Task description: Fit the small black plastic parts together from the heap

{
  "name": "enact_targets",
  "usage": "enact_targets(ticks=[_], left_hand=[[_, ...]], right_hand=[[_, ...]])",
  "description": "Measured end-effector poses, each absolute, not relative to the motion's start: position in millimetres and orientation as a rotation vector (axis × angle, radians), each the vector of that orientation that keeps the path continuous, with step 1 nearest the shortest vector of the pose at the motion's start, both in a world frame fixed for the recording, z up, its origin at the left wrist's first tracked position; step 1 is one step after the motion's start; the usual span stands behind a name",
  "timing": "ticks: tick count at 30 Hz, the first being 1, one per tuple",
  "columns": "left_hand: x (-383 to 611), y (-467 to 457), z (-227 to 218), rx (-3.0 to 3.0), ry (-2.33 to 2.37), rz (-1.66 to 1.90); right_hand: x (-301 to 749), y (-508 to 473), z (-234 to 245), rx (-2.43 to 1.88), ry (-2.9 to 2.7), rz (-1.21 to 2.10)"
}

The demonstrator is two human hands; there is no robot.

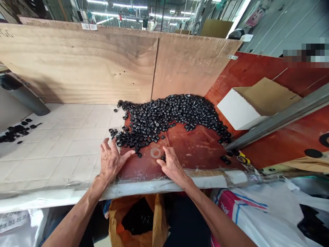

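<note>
Camera worn on person's head, looked forward and down over front edge of work table (164, 187). Sat close above left hand (110, 161) and right hand (173, 168), both low in frame, forearms entering from bottom edge. Plywood backboard (77, 65) stood farther ahead; ceiling lights (118, 5) showed along top edge.

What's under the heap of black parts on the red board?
The heap of small black ring-shaped parts lies on the glossy red-brown board, which shows around its edges. The board directly beneath the heap is covered and cannot be seen.
</note>
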State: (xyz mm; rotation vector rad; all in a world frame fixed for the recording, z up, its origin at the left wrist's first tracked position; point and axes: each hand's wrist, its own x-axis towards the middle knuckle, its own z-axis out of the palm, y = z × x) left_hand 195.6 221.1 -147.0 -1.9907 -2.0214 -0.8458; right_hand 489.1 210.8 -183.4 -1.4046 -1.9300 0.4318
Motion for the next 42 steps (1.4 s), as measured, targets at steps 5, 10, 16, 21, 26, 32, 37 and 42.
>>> enact_targets(ticks=[5,10,16,21,26,32,37,42], left_hand=[[137.8,277.5,-161.1,-2.038,-2.127,-0.872],[124.4,316.9,-167.2,-2.458,-1.965,-0.827],[187.2,290.4,-177.1,-2.499,-1.684,-0.944],[227.4,252.4,-177.0,-2.48,-1.677,-1.008],[230.3,203.0,-155.1,-2.351,-1.781,-1.139],[231.8,166.8,-143.2,-2.743,-1.824,-1.022],[236.4,177.8,-151.1,-2.779,-1.782,-0.977],[237.0,168.2,-145.4,-2.749,-1.73,-0.913]], right_hand=[[464.9,225.6,-183.6,-1.167,-1.886,0.567],[462.4,237.8,-184.1,-1.196,-1.821,0.438],[458.3,237.5,-183.3,-1.131,-1.938,0.471],[457.6,233.3,-179.7,-1.069,-1.94,0.492],[461.3,221.9,-166.9,-0.997,-1.892,0.524],[463.0,206.4,-148.3,-0.857,-2.09,0.699],[457.6,204.6,-152.2,-0.812,-2.22,0.645],[457.3,205.8,-155.4,-0.829,-2.124,0.582]])
